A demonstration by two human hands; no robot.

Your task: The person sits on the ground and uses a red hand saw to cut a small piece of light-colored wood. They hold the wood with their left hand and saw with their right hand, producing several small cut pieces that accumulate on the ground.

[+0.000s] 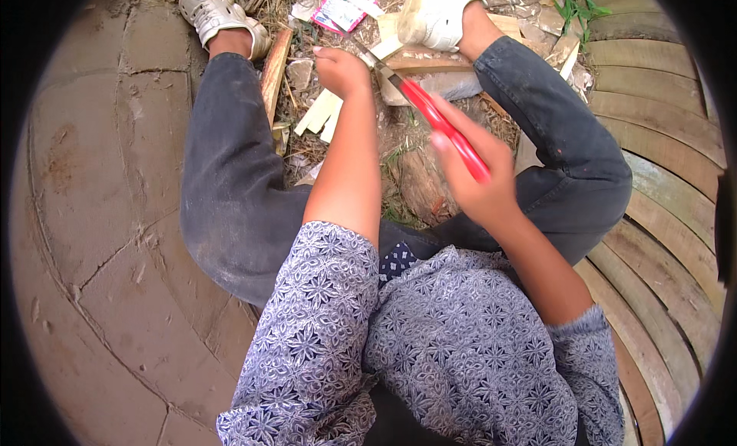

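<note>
My right hand (480,166) is closed around the long red handle of a hand tool (445,127). A narrow dark metal part runs from the handle toward the upper left, passing just right of my left hand; its exact kind is unclear. My left hand (343,71) is curled closed between my feet, its thumb toward the upper left. Whatever its fingers grip, if anything, is hidden. Pale split wood strips (318,112) lie just below that hand. A brown wooden piece (426,60) and a greyish block (445,87) lie to its right.
My feet in pale clogs (223,20) flank the litter of wood scraps. A pink-and-white packet (342,8) lies beyond my left hand. A longer wood stick (275,74) lies beside my left leg. Cracked paving (115,216) spreads left, wooden slats (660,100) right.
</note>
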